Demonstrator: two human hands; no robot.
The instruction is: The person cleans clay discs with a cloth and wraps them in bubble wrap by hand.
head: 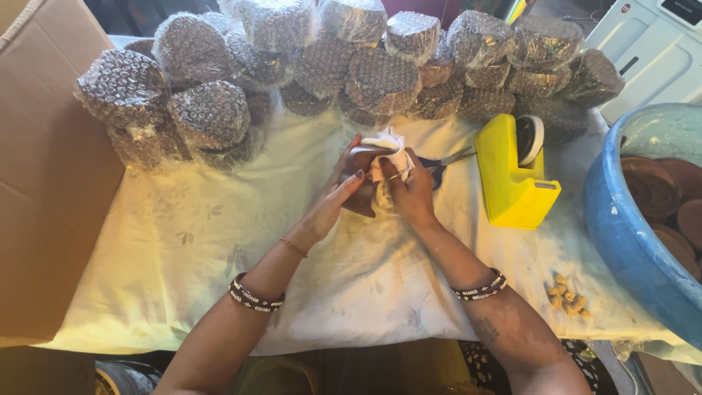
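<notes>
Just left of the yellow tape dispenser (514, 178), both hands meet over the cloth-covered tabletop (219, 241). The left hand (338, 196) cups a small brown clay pot (360, 162), fingers curled round its side, while the right hand (409, 192) is closed on a white cloth (391, 150) pressed against the pot. Behind the dispenser lies a heap of bubble-wrapped bundles (212, 113) (quite a pile). To its right stands a blue tub (621, 234).
</notes>
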